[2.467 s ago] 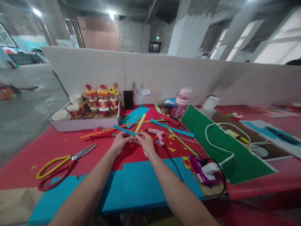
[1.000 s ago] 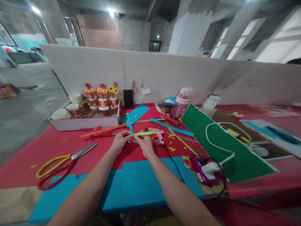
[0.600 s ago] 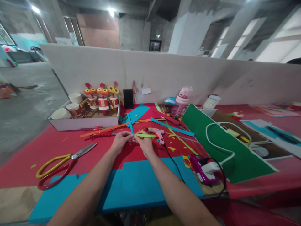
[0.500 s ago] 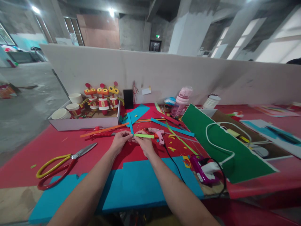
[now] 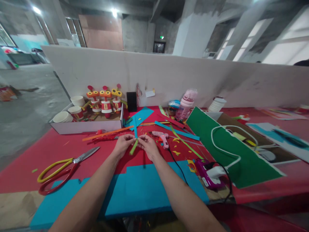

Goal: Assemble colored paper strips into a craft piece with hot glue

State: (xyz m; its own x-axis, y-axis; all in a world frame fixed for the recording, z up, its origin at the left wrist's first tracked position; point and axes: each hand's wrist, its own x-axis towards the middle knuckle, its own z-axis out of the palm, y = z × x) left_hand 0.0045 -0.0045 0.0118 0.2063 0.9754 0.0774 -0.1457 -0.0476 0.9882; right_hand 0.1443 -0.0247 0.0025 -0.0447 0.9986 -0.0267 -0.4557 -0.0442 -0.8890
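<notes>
Both hands meet over the middle of the red table, fingertips pinched around the joint of two paper strips. My left hand (image 5: pixel 124 144) grips at the left of this joint, my right hand (image 5: pixel 148 145) at the right. From the fingertips a blue paper strip (image 5: pixel 135 130) points away from me. A light green paper strip (image 5: pixel 133 147) hangs toward me from the same spot. Just right of my right hand lies a pink glue gun (image 5: pixel 163 138) with a black cord. Large scissors (image 5: pixel 70 167) with yellow and red handles lie open at the left.
A white box (image 5: pixel 89 127) at the back left holds paper cups and several cup figures. Blue card sheets (image 5: pixel 154 190) cover the near edge. A purple power strip (image 5: pixel 210 174) and a leaning green board (image 5: pixel 231 151) stand right. A pink bottle (image 5: pixel 186 104) stands behind.
The light green strip has swung from pointing right to pointing toward me. My right hand's fingers have shifted up around the joint; the blue strip has turned slightly.
</notes>
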